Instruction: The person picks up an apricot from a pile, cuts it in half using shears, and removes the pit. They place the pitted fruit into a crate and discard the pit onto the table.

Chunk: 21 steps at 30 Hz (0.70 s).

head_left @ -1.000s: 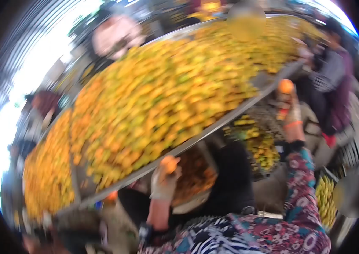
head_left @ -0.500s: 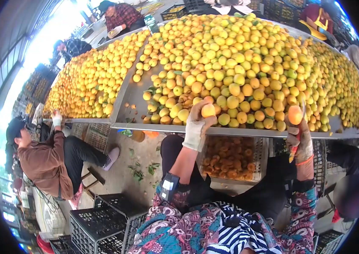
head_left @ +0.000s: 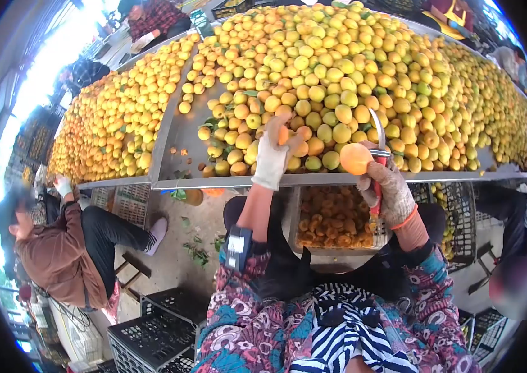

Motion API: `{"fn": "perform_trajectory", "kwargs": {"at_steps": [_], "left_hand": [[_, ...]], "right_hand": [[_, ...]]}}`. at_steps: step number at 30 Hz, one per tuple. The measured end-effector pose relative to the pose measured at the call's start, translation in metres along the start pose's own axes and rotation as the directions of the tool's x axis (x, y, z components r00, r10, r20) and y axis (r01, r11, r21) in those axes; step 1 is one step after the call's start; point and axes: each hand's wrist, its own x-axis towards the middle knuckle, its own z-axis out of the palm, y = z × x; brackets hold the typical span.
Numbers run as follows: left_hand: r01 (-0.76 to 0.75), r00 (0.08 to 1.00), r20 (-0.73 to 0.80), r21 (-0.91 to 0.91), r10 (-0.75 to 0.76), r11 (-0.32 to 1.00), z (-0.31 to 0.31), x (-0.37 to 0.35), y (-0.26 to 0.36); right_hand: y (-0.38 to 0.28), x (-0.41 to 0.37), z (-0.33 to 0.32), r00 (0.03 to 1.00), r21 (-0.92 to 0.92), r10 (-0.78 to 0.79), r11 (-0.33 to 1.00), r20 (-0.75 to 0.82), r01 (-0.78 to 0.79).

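Note:
My right hand (head_left: 390, 189), in a stained glove, grips a red-handled curved knife (head_left: 379, 133), its blade pointing up. The same hand holds a yellow-orange apricot (head_left: 356, 158) at its fingertips. At the near edge of the heap, my gloved left hand (head_left: 271, 155) has its fingers curled round an orange apricot (head_left: 283, 135), partly hidden by them. Around both hands lies a big pile of apricots (head_left: 344, 65) on a metal table (head_left: 179, 165). Below the table edge, between my knees, a crate (head_left: 338, 252) holds opened, darker orange fruit pieces (head_left: 331, 217).
A metal divider (head_left: 173, 118) splits the tabletop. A person in a brown jacket (head_left: 52, 261) sits at the left, and others work along the far side. Black crates (head_left: 151, 336) stand at lower left, and another crate (head_left: 459, 217) is by my right knee. Leaves lie on the floor.
My right hand has moved left with the knife and apricot, and the blade now shows plainly. My left hand has shifted left and up into the pile. The view has tilted slightly.

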Motion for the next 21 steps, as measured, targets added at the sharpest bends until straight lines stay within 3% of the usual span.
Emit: {"fn": "perform_trajectory", "kwargs": {"at_steps": [2,4,5,8,11,14,15,18,19,20,21], "left_hand": [[0.217,0.970,0.194,-0.395,-0.150,0.893,0.012,-0.030,0.055],[0.017,0.930,0.357,-0.268,0.083,0.963,0.023,-0.054,0.075],[0.002,0.907,0.401,-0.310,0.129,0.951,0.033,-0.062,0.079],[0.264,0.925,0.375,-0.535,-0.055,0.803,0.050,-0.087,0.105],[0.232,0.945,0.326,-0.667,-0.003,0.708,0.059,-0.101,0.117],[0.027,0.980,0.166,-0.655,0.110,0.755,0.070,-0.107,0.122],[0.028,0.985,0.147,-0.661,0.093,0.749,0.074,-0.109,0.125],[0.152,0.978,0.208,-0.642,-0.019,0.752,0.094,-0.118,0.129],[0.178,0.964,0.264,-0.552,-0.032,0.815,0.103,-0.121,0.126],[0.237,0.938,0.339,-0.487,-0.067,0.841,0.113,-0.128,0.128],[0.290,0.904,0.414,-0.417,-0.104,0.862,0.125,-0.134,0.130]], "right_hand": [[-0.003,-0.011,0.007,0.999,-0.075,-0.041,0.996,0.017,0.042],[-0.004,-0.026,0.021,0.995,-0.095,-0.086,0.992,-0.052,0.081],[-0.004,-0.031,0.022,0.993,-0.121,-0.110,0.987,-0.045,0.104],[-0.009,-0.051,0.035,0.983,-0.216,-0.177,0.963,-0.042,0.164],[-0.020,-0.073,0.048,0.976,-0.341,-0.215,0.920,-0.025,0.194],[-0.045,-0.088,0.055,0.964,-0.452,-0.267,0.859,0.008,0.242],[-0.053,-0.090,0.053,0.939,-0.421,-0.327,0.870,-0.104,0.256],[-0.094,-0.077,0.050,0.768,-0.465,-0.598,0.761,-0.231,0.452],[-0.110,-0.077,0.048,0.714,-0.518,-0.692,0.651,-0.103,0.556],[-0.120,-0.070,0.050,0.637,-0.505,-0.761,0.600,-0.121,0.621],[-0.139,-0.074,0.047,0.655,-0.642,-0.753,0.533,-0.062,0.552]]}}
